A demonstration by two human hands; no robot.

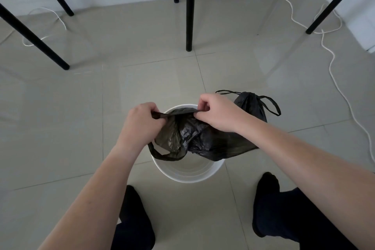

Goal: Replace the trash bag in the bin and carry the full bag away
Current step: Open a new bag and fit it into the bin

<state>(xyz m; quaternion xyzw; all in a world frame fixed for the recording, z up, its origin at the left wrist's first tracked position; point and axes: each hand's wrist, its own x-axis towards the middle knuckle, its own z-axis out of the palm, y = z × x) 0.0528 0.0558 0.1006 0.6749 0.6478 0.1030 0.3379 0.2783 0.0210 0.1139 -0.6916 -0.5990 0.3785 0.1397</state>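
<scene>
Both hands, left [142,122] and right [217,111], pinch the new bag [194,136] above the bin [188,174].

A round white bin [188,177] stands upright at lower centre, a thin black bag [198,138] stretched crumpled across its mouth. Just right of and above it sits a tied full bag [251,107], handles looped.
</scene>
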